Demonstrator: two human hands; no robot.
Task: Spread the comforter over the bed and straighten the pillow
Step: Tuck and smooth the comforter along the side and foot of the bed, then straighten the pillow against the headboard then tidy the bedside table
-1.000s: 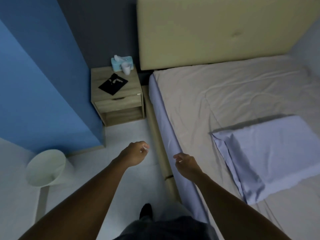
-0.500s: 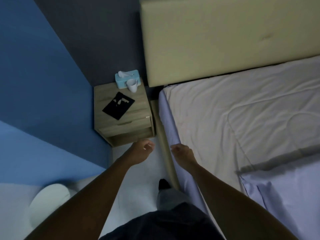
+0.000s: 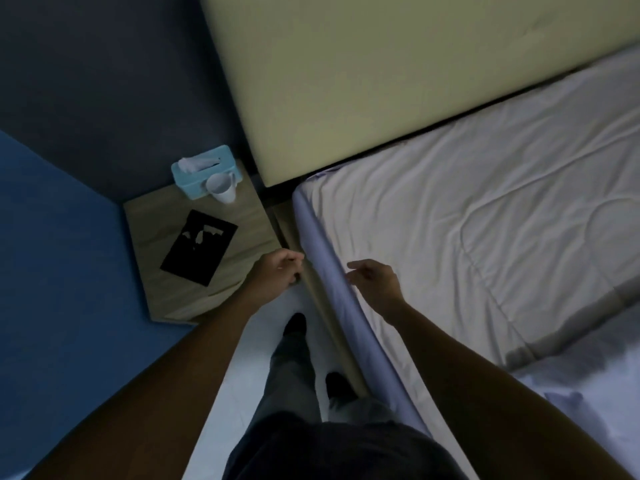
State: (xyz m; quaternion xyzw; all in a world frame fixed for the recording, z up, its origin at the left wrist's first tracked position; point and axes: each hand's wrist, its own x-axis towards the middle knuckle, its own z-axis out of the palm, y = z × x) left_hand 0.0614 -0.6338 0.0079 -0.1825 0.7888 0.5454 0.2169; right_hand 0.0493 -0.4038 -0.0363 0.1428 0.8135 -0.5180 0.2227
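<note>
Two hands in view, and neither one has anything in it. My left hand (image 3: 277,275) hangs just off the near side of the bed (image 3: 311,230), over the floor gap, fingers loosely curled around nothing. My right hand (image 3: 375,284) hovers over the bed's near edge with relaxed, half-spread fingers; honestly I can't tell if it's touching the fabric.

The comforter (image 3: 485,220) lies on top of the bed and reaches right up to the headboard (image 3: 381,81). It's a pale greyish beige, fairly flat, with soft wrinkles fanning out and a curved quilting seam looping across it. Its long edge runs along the bed's near side, with the lavender sheet showing on the mattress wall below.

The pillow (image 3: 588,410) is only partly in frame, lying on the comforter well down the bed from the headboard end. It's lavender, crumpled-looking and pretty blurry, so no details from me.

Beside the head of the bed stands a wooden nightstand (image 3: 221,285) with a light blue tissue box (image 3: 204,168), a white cup (image 3: 221,190) touching it, and a black card (image 3: 199,251).
</note>
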